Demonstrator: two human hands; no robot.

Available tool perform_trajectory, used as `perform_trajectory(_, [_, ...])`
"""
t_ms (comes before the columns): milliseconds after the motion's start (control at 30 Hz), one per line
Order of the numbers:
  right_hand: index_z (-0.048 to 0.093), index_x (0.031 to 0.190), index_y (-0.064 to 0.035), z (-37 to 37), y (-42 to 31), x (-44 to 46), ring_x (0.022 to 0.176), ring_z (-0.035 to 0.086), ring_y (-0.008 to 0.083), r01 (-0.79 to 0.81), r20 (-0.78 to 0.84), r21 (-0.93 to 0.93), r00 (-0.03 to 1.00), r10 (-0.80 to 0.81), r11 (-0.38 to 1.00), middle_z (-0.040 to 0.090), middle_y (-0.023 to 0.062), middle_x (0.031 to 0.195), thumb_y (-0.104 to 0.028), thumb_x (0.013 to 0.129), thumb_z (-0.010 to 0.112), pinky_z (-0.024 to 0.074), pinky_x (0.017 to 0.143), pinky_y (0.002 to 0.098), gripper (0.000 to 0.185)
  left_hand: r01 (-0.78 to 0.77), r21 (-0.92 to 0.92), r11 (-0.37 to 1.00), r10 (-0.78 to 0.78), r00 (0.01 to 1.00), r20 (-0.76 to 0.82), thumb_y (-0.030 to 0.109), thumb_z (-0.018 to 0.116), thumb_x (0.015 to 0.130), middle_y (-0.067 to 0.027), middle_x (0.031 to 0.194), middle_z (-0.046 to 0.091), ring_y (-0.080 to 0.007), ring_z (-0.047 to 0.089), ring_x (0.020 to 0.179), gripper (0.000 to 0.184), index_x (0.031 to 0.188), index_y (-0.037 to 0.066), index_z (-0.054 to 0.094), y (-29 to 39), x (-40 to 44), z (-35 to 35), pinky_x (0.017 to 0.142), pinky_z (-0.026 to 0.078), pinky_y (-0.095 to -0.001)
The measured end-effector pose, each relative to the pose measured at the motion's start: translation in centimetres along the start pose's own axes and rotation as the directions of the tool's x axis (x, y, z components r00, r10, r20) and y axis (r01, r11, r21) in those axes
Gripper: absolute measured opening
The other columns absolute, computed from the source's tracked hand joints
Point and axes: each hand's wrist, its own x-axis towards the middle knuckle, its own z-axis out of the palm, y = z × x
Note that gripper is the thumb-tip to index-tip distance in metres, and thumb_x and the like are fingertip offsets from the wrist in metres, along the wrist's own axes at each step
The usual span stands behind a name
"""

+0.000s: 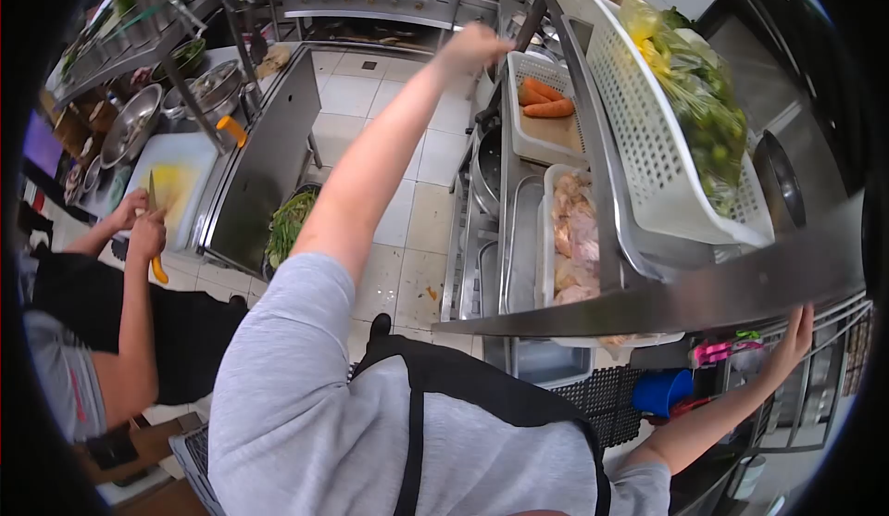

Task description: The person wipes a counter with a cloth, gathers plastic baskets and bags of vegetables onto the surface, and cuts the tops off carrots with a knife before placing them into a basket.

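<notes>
While the right hand (792,340), between three and four o'clock, meets the shelf (704,289) edge, fingers straight, unclamped, carrots (546,106) lie whole, apparently unworked, in the basket (544,148), one o'clock. Left hand (472,50) at twelve: fingers curled, grip unclear.

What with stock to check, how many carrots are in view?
3 visible, all in the white basket: one front carrot and two back carrots just beyond it. Others may be hidden.

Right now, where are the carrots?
In the head view, above and right of centre, the carrots lie in a white basket; in the picture, the left hand is to its upper left, raw meat below.
</notes>
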Motion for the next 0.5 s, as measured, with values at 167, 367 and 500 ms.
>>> perform_trajectory(167, [0.047, 0.112, 0.0069, -3.6, 2.9, -7.5, 0.096, 0.046, 0.0166, -0.246, -0.219, -0.238, 0.956, 0.194, 0.940, 0.053, 0.0109, 0.107, -0.022, 0.086, 0.048, 0.0341, 0.086, 0.0278, 0.039, 0.516, -0.059, 0.854, -0.491, 0.839, 0.237, 0.048, 0.064, 0.067, -0.0104, 0.074, 0.058, -0.0173, 0.054, 0.062, 0.049, 0.082, 0.001, 0.059, -14.4, 3.2, 6.8, 0.053, 0.046, -0.0299])
perform_trajectory(367, [0.049, 0.108, 0.0071, -4.4, 2.1, -15.7, 0.092, 0.048, 0.0174, -0.431, -0.273, -0.328, 0.895, 0.353, 0.841, 0.054, 0.0117, 0.101, -0.022, 0.086, 0.046, 0.0372, 0.083, 0.0286, 0.036, 0.718, -0.244, 0.652, -0.621, 0.690, 0.372, 0.049, 0.062, 0.070, -0.0139, 0.093, 0.056, -0.0210, 0.054, 0.077, 0.066, 0.109, -0.002, 0.051, -19.6, 7.1, 15.1, 0.066, 0.044, -0.0332])
perform_trajectory(500, [0.050, 0.105, 0.0073, -5.6, 0.6, -20.0, 0.089, 0.049, 0.0179, -0.497, -0.291, -0.357, 0.864, 0.411, 0.791, 0.055, 0.0122, 0.098, -0.021, 0.086, 0.045, 0.0393, 0.081, 0.0291, 0.035, 0.718, -0.475, 0.509, -0.480, 0.694, 0.536, 0.046, 0.064, 0.066, -0.0173, 0.122, 0.041, -0.0321, 0.041, 0.112, 0.077, 0.122, 0.000, 0.037, -24.7, 10.7, 22.2, 0.085, 0.038, -0.0443])
